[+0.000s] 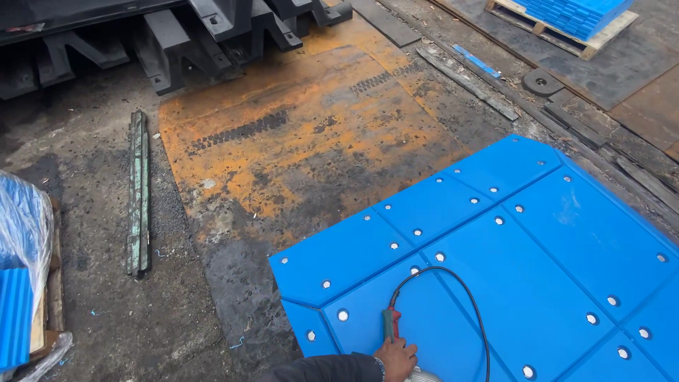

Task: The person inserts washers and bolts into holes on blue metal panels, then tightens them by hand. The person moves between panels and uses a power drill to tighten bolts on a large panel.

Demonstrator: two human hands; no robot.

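Fingers of the one hand (396, 356) in view curl down over a power tool (391, 324) at the bottom edge of the frame, grasping its body, with a dark sleeve (325, 369) running in from the lower left; which of the person's hands it is cannot be told, and the other is out of view. What shows of the tool is a red-and-green stem and a grey rounded part just under the hand, resting on the big blue panel (566, 233) near its lower left corner. A black cable (460, 283) loops up from the tool and arcs back down across the panel to the frame's bottom edge. The panel is made of several flat blue sections with grooves between them and rows of round holes — it lies on a rusty orange steel plate (297, 141). To the left a long greenish metal bar (138, 191) lies on gritty ground, well apart from the hand. Far up right, a wooden pallet (566, 32) carries stacked blue sheets.
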